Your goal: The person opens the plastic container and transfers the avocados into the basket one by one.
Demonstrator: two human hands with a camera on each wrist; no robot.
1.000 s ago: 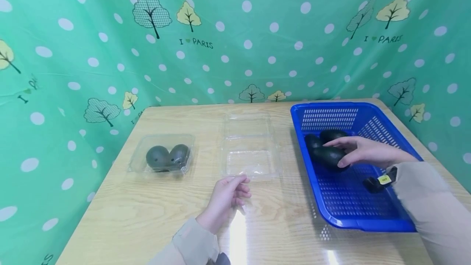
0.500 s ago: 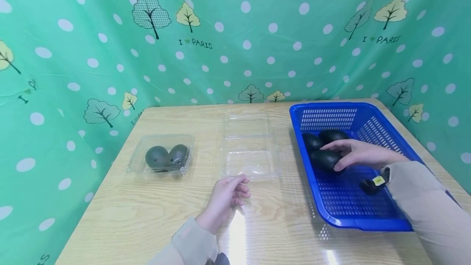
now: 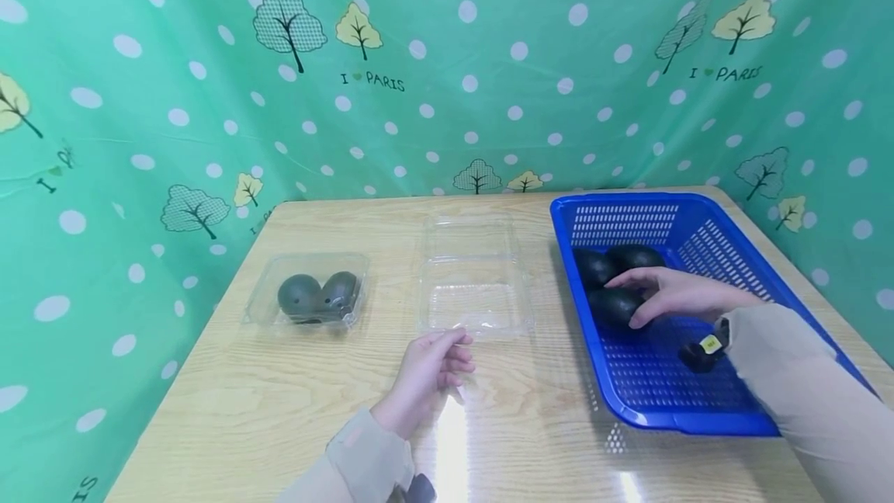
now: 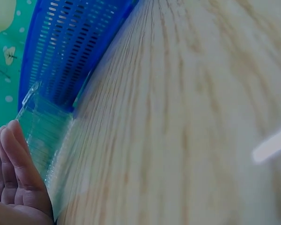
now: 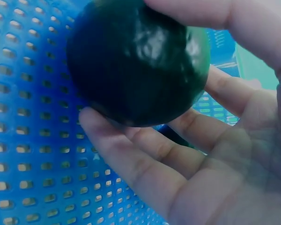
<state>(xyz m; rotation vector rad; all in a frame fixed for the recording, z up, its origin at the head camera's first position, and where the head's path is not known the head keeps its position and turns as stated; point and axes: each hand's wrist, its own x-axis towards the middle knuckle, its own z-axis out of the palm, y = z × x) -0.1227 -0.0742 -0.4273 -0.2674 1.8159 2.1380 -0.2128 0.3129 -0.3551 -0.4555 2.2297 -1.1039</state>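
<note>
In the blue basket [image 3: 687, 431], my right hand [image 3: 673, 293] grips a dark green avocado [image 3: 613, 307] by its side. The right wrist view shows the thumb over this avocado [image 5: 138, 61] and the fingers under and beside it, close to the perforated wall. Two more dark avocados [image 3: 634, 256] lie just behind it. My left hand [image 3: 426, 371] is by the front edge of a clear plastic clamshell box [image 3: 469, 297], which stands with its lid up. Its fingers are relaxed, the fingertips right at the box's rim.
To the left, another clear plastic box [image 3: 261, 301] holds two dark avocados [image 3: 299, 297]. A black wrist device with a yellow label [image 3: 711, 345] hangs at my right cuff over the basket. A green patterned curtain [image 3: 447, 84] hangs behind the wooden table [image 3: 279, 402].
My right hand has shifted slightly left and toward me in the basket, taking the avocado with it. The left hand has stayed by the clear box.
</note>
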